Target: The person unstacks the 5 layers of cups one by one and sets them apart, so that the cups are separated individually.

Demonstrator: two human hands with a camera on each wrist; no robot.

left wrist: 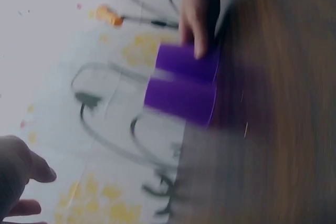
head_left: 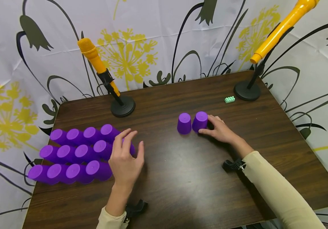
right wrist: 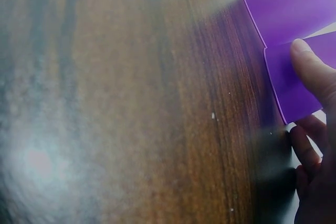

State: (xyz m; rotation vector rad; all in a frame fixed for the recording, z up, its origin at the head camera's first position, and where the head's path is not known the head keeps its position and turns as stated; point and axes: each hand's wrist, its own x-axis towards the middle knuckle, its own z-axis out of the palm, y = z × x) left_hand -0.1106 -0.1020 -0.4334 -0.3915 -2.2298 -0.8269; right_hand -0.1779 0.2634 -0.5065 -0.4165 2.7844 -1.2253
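Two purple cups stand upside down side by side near the middle of the table. My right hand (head_left: 221, 130) holds the right cup (head_left: 200, 121), thumb on its near side and fingers round the far side; the left cup (head_left: 184, 124) is right beside it. In the right wrist view, the thumb lies against the held cup (right wrist: 286, 85). My left hand (head_left: 126, 160) is raised by the right end of several rows of upside-down purple cups (head_left: 76, 171), fingers loosely bent and holding nothing. It hides part of the row ends. The left wrist view is blurred.
A black stand with an orange microphone (head_left: 93, 58) is at the back left of the brown table (head_left: 175, 187). Another stand (head_left: 247, 90) at the back right carries an orange tube-like object (head_left: 284, 30). A mint toy brick (head_left: 229, 99) lies near it. Patterned cloth hangs behind.
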